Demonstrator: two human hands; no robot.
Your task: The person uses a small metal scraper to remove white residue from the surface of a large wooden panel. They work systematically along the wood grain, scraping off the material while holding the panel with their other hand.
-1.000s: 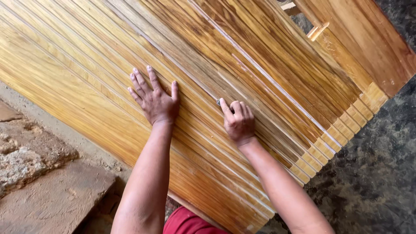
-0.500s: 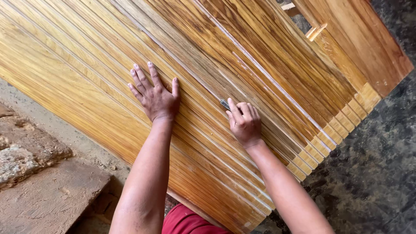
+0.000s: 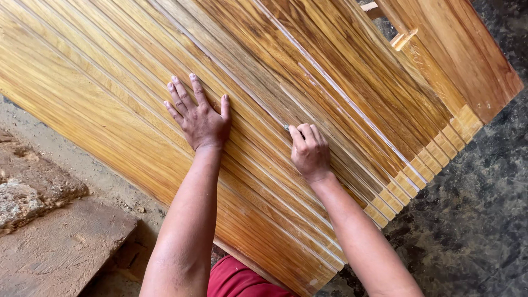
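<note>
Pressing flat on the wide golden-brown wooden panel with long parallel grooves (image 3: 110,82), the left hand (image 3: 201,118) sits left of the frame's centre with its fingers spread wide and holding nothing; it only bears down on the ribbed surface. The right hand (image 3: 309,151), just right of centre, is curled tight around a small grey pad of abrasive or a similar rubbing tool (image 3: 286,127), of which only a corner peeps out past the fingertips — what exactly it is cannot be told. The panel fills most of the picture, running on a slant from the upper left to the lower right, where the stepped row of cut slat ends (image 3: 426,165) shows along its edge above the dark mottled stone floor (image 3: 473,231). Rough brown earth and a worn stone slab (image 3: 60,247) lie in the lower left, and a strip of red cloth (image 3: 236,280) shows at the bottom between the forearms. Several risks seem likely: the small tool could skip out of its groove and scratch across a neighbouring ridge if the pressure wanders sideways; bare fingertips running along the narrow ridges could pick up a splinter; and the panel could shift under the stroke if the bracing palm eases — its support is out of view.
</note>
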